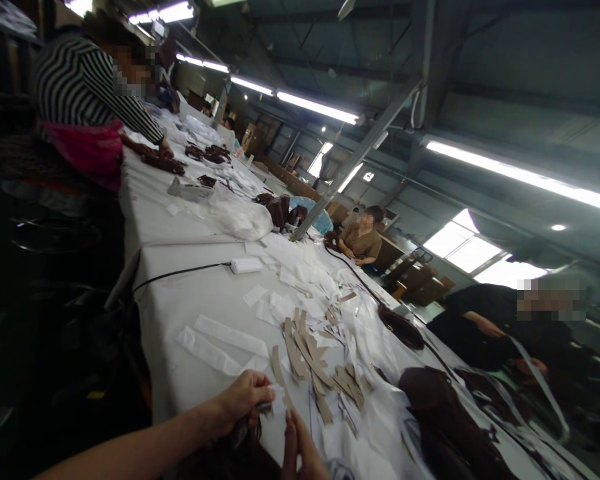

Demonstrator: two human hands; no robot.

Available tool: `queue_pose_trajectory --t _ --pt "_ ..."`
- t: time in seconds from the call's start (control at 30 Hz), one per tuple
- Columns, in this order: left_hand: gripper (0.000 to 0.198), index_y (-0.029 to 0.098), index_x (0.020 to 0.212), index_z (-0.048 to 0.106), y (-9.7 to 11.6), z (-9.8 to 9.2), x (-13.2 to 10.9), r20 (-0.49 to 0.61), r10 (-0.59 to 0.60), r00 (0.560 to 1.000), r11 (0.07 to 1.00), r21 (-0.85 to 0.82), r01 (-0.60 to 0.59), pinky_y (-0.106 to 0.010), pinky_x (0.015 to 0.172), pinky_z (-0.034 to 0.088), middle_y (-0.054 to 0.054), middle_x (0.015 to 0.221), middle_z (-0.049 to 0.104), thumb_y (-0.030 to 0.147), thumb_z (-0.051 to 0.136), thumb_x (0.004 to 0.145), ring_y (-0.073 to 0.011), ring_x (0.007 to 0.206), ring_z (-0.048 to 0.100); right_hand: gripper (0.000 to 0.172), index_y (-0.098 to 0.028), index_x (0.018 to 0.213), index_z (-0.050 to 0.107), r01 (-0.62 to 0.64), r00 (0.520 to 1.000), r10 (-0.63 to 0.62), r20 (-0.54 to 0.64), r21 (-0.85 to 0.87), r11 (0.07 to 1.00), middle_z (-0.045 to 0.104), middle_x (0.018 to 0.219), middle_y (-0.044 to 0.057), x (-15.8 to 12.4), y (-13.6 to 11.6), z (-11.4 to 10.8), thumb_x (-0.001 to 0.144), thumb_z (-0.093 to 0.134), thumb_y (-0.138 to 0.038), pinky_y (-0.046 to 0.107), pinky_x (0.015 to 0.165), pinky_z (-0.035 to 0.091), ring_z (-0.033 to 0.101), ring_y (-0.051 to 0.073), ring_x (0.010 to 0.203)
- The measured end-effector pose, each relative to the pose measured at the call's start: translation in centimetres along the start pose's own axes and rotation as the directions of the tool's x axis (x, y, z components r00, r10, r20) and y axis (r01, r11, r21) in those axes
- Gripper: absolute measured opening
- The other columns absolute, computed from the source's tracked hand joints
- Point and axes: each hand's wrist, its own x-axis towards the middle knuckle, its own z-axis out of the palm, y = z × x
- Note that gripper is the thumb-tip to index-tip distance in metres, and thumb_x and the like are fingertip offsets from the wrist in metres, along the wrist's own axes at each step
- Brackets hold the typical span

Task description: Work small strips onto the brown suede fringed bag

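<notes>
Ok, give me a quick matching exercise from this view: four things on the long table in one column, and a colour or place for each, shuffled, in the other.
Things:
1. white strip
2. brown card strips
3. white power adapter
4. dark brown fabric

Places or colours:
A. at the end of a black cable, mid-table
B. pinched between the left hand and right hand
C. heaped at the table's near right
D. tan, scattered just beyond the hands

Pairs: 1-B, 2-D, 3-A, 4-C
</notes>
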Motion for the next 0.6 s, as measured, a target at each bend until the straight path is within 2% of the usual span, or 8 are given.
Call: queue_pose_trajectory --t 0.07,0.1,0.2,0.3,0.37,0.47,0.53,0.6 --pt "0.032 0.014 0.078 0.057 -0.1 0.0 -0.1 -0.009 0.038 0.999 0.999 0.023 -0.038 -0.016 0.031 0.026 0.008 0.047 0.050 0.041 0.069 0.065 -0.0030 0.029 0.032 0.045 -0.017 0.094 0.071 -0.272 0.956 0.250 0.152 0.144 0.951 0.073 0.075 0.006 0.7 -0.4 -0.6 0.095 0.040 -0.049 0.024 0.058 0.050 0.068 0.019 0.062" --pt "0.031 0.014 0.078 0.058 -0.2 0.1 -0.1 -0.011 0.054 0.998 0.998 0.037 -0.054 -0.016 0.031 0.027 0.008 0.048 0.051 0.040 0.069 0.064 -0.0032 0.029 0.033 0.049 -0.018 0.087 0.071 -0.352 0.921 0.301 0.248 0.195 0.916 0.071 0.068 0.005 1.1 -0.5 -0.8 0.092 0.041 -0.056 0.025 0.054 0.048 0.065 0.018 0.056" --pt "0.030 0.014 0.077 0.058 -0.3 0.3 -0.3 -0.022 0.090 0.996 0.994 0.068 -0.088 -0.016 0.030 0.028 0.006 0.052 0.056 0.038 0.069 0.064 -0.0040 0.029 0.037 0.055 -0.017 0.070 0.067 -0.454 0.847 0.297 0.441 0.310 0.835 0.065 0.059 0.003 2.0 -0.9 -0.8 0.083 0.046 -0.067 0.024 0.050 0.042 0.059 0.017 0.052" --pt "0.028 0.014 0.076 0.057 -0.4 0.4 -0.4 -0.052 0.109 0.993 0.992 0.076 -0.105 -0.016 0.030 0.028 0.005 0.052 0.056 0.036 0.070 0.064 -0.0044 0.030 0.038 0.056 -0.016 0.063 0.064 -0.505 0.813 0.305 0.496 0.339 0.794 0.062 0.055 0.002 2.5 -1.3 -0.4 0.083 0.048 -0.066 0.023 0.046 0.037 0.054 0.015 0.049" --pt "0.030 0.014 0.075 0.056 -0.6 0.3 -0.3 -0.077 0.107 0.991 0.993 0.065 -0.102 -0.016 0.029 0.025 0.005 0.051 0.056 0.037 0.071 0.064 -0.0045 0.029 0.038 0.055 -0.017 0.060 0.064 -0.427 0.855 0.281 0.436 0.285 0.858 0.060 0.053 0.001 2.6 -1.9 -0.3 0.087 0.046 -0.060 0.023 0.047 0.036 0.053 0.014 0.048" --pt "0.034 0.015 0.073 0.055 -0.8 0.1 0.1 -0.114 0.073 0.991 0.997 0.023 -0.071 -0.016 0.029 0.022 0.007 0.046 0.052 0.043 0.071 0.062 -0.0044 0.028 0.035 0.042 -0.019 0.070 0.067 -0.043 0.977 0.030 0.212 0.057 0.997 0.064 0.060 0.003 2.5 -3.3 -0.1 0.097 0.039 -0.035 0.025 0.057 0.040 0.060 0.017 0.058" --pt "0.036 0.016 0.071 0.053 -0.8 -0.3 0.4 -0.134 0.046 0.990 0.999 -0.013 -0.049 -0.016 0.029 0.021 0.009 0.042 0.046 0.045 0.072 0.060 -0.0041 0.027 0.032 0.038 -0.020 0.082 0.069 0.203 0.975 -0.189 0.118 -0.120 0.972 0.066 0.066 0.004 2.1 -4.1 0.2 0.096 0.034 -0.019 0.026 0.061 0.042 0.063 0.018 0.064" --pt "0.038 0.018 0.070 0.051 -0.8 -0.7 0.7 -0.154 0.025 0.988 0.998 -0.057 -0.034 -0.016 0.029 0.019 0.011 0.040 0.041 0.046 0.073 0.058 -0.0032 0.026 0.029 0.038 -0.021 0.085 0.069 0.331 0.943 -0.319 0.091 -0.192 0.924 0.065 0.064 0.004 1.2 -4.3 0.2 0.094 0.033 -0.011 0.026 0.062 0.043 0.063 0.018 0.063"
